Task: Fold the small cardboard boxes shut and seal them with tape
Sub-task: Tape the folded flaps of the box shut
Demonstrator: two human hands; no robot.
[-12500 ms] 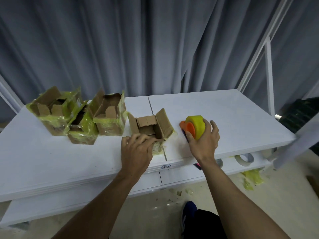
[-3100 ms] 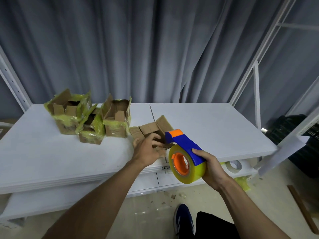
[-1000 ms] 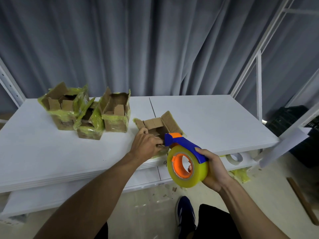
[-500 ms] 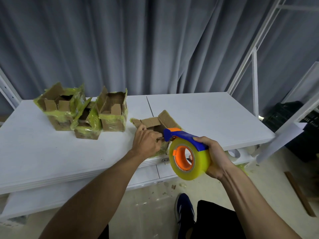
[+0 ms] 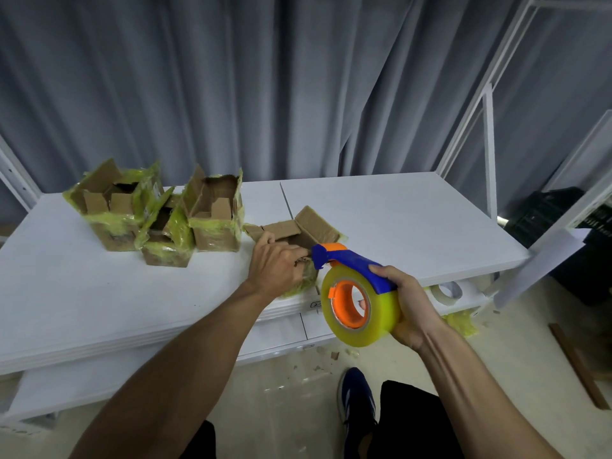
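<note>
Head view shows the left hand (image 5: pixel 275 266) pinching the near flap of the open box (image 5: pixel 314 226) at the table's (image 5: pixel 397 220) front edge, while the right hand (image 5: pixel 410 306), wrapped round the tape dispenser (image 5: pixel 361 299), holds its nose just right of the box, pointing left.

The left hand (image 5: pixel 275 266) grips the near flap of an open cardboard box (image 5: pixel 314 223) at the front edge of the white table (image 5: pixel 397 220). The right hand (image 5: pixel 409 303) holds a blue and orange tape dispenser (image 5: pixel 357 303) with a yellowish roll, its nose just beside that box. Three other open boxes (image 5: pixel 212 223), wrapped in yellowish tape, stand clustered on the table's far left, before a grey curtain (image 5: pixel 231 77).
</note>
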